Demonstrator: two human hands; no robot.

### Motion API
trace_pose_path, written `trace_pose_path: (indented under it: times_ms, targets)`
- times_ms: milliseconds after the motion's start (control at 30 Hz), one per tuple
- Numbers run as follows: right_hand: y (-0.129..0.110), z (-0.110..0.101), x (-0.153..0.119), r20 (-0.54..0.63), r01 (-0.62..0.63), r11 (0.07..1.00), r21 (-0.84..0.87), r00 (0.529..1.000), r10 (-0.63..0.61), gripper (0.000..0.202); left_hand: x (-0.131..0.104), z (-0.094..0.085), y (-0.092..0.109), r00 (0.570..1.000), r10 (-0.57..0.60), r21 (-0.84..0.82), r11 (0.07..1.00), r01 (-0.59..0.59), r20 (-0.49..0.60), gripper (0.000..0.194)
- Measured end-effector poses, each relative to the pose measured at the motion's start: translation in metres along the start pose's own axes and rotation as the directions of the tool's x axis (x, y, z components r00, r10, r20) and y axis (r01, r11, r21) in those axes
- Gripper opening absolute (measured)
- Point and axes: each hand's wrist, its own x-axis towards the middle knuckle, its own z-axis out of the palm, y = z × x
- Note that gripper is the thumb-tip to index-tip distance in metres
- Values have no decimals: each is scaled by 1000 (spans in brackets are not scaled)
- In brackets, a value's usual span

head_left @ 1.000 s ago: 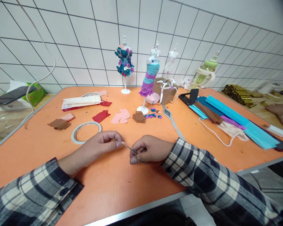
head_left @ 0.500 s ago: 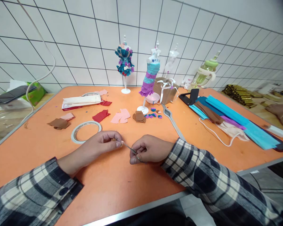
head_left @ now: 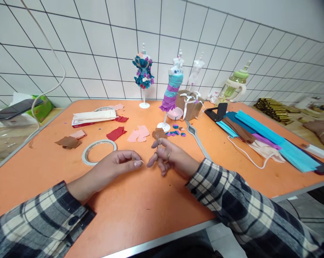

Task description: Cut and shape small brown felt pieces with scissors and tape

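My left hand [head_left: 121, 163] is pinched around a small brownish scrap whose tip shows past the thumb. Just right of it, my right hand [head_left: 172, 156] is raised with its fingers loosely spread and slightly blurred. Small metal scissors are still hooked on its fingers, mostly hidden, with a loop showing and the thin end pointing up. Beyond the hands lie brown pieces [head_left: 159, 133], pink pieces [head_left: 139, 133], red pieces [head_left: 116, 133] and small blue and purple bits [head_left: 173, 133]. A tape roll [head_left: 87, 149] lies behind my left forearm.
Dress forms in teal [head_left: 144, 71] and in blue and purple [head_left: 172, 89] stand at the back, near a pink bowl [head_left: 175, 114] and a brown bag [head_left: 190, 107]. Fabric strips [head_left: 282, 143] and a bottle [head_left: 233, 87] are right. Another person's hand [head_left: 319, 129] rests at far right.
My right hand has drawn back from the scrap and opened its fingers, and the scissors have swung from pointing at my left hand to pointing upward. My left hand keeps its pinch.
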Motion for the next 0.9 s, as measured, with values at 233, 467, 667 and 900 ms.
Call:
trace_pose_path:
  times_ms: [233, 467, 667, 900]
  targets:
    - [3, -14, 7, -276, -46, 909, -413, 958, -77, 35, -1, 0, -1, 991, -46, 7, 999, 47, -126, 32]
    - [11, 10, 7, -281, 143, 803, -578, 889, -361, 28, -2, 10, 2, 990, -24, 42, 999, 30, -137, 32]
    - [13, 16, 6, -216, 159, 717, -679, 890, -402, 20, -2, 20, 4, 994, 34, 94, 995, -24, -105, 31]
    - [14, 20, 7, -268, 118, 731, -672, 881, -389, 12, -4, 20, 5, 992, 67, 129, 990, -52, -112, 30]
